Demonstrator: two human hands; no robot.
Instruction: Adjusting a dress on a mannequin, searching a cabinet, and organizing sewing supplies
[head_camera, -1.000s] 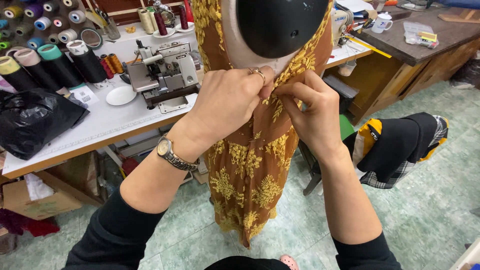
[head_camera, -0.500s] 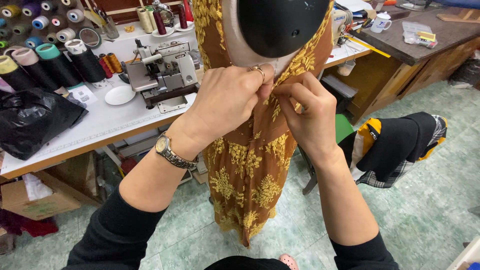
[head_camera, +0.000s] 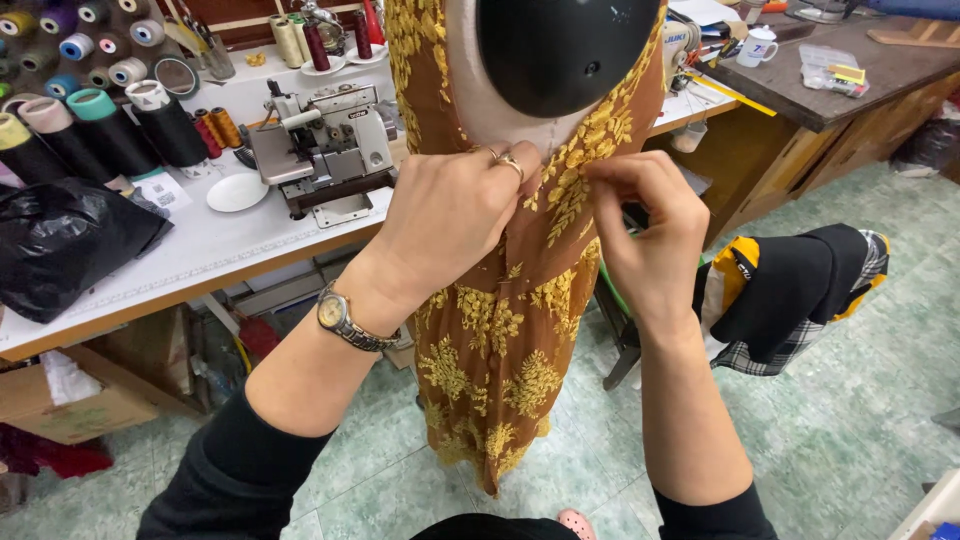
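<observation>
Sheer brown cloth with raised golden lace flowers, draped over a matt beige fabric form capped in glossy black plastic. Polished metal wristwatch on the left hand; crinkled shiny black plastic bag. Smooth white surface, pale enamelled metal sewing machine, glazed green floor tiles.

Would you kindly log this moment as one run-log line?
left hand: pinching brown lace dress | right hand: pinching same seam | dress on mannequin | overlock machine behind
</observation>
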